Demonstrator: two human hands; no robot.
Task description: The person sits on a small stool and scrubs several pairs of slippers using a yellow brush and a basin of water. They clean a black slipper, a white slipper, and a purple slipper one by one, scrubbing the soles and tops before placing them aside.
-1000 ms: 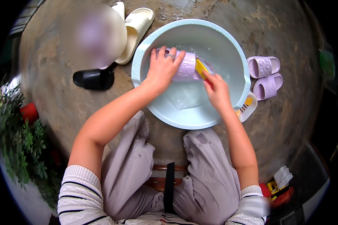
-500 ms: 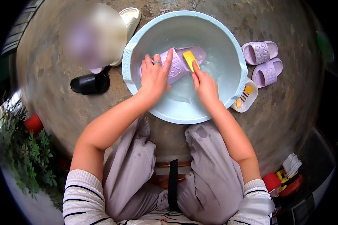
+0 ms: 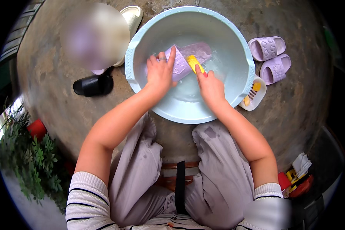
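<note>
A light blue basin (image 3: pixel 234 36) with some water in it stands in front of me. Inside it lies a purple slide slipper (image 3: pixel 181 68), its sole partly under the water. My left hand (image 3: pixel 159 74) grips the slipper by its strap, the index finger stretched along the top and a ring on one finger. In my right hand (image 3: pixel 212 89) is a small yellow brush (image 3: pixel 193 61), its head against the slipper beside the edge of the strap. The brush's bristles are hidden.
Two purple slippers (image 3: pixel 271 57) stand right of the basin, above a white soap dish (image 3: pixel 261 97) with yellow pieces. At left are a black slipper (image 3: pixel 92 85), a cream shoe (image 3: pixel 132 17) and a blurred patch. A leafy plant (image 3: pixel 34 161) grows at lower left.
The brush has slid slightly down toward me along the slipper and tilted. The slipper's sole sits lower in the water. My left hand keeps its grip on the strap.
</note>
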